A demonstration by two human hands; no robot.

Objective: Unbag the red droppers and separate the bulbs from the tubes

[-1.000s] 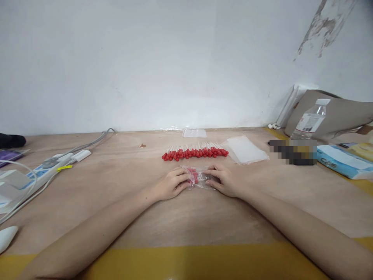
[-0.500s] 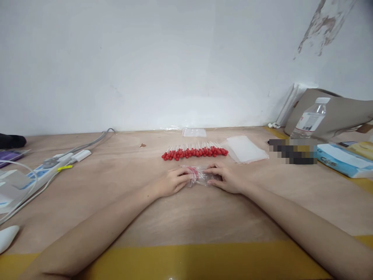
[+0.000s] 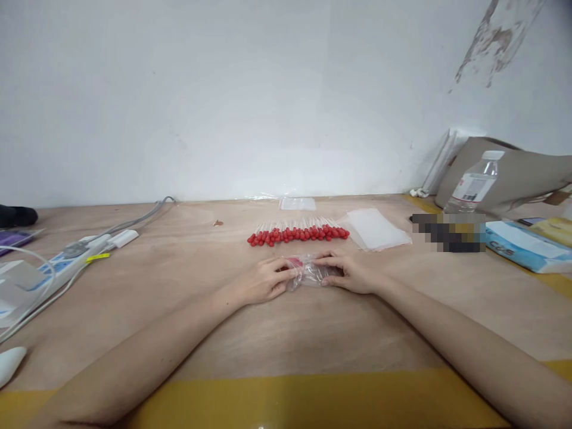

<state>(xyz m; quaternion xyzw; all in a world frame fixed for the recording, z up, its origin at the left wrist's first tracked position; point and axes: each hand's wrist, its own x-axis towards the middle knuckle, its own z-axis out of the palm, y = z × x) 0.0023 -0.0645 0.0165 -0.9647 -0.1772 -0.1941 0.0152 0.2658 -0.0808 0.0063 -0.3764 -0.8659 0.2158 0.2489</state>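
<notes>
Between my two hands, low over the table, lies a crinkled clear plastic bag (image 3: 315, 275) with something red inside at its left end. My left hand (image 3: 268, 280) grips that end, fingers closed around the red part, which they mostly cover. At the other end, my right hand (image 3: 346, 273) pinches the film between thumb and fingers. Just beyond the hands is a row of white sticks with red tips (image 3: 299, 234), tips toward me. A stack of flat translucent bags (image 3: 378, 229) rests right of the row.
On the left sit a white power strip (image 3: 67, 265) with cables and a white mouse-like object (image 3: 11, 364). To the right are a water bottle (image 3: 473, 185), a blue tissue pack (image 3: 527, 247) and a grey-brown bag (image 3: 522, 173). A white sheet (image 3: 298, 204) lies near the wall.
The fingers of both hands have shifted slightly on the plastic bag, and its film is bunched differently. The red-tipped sticks and the stack stay where they were.
</notes>
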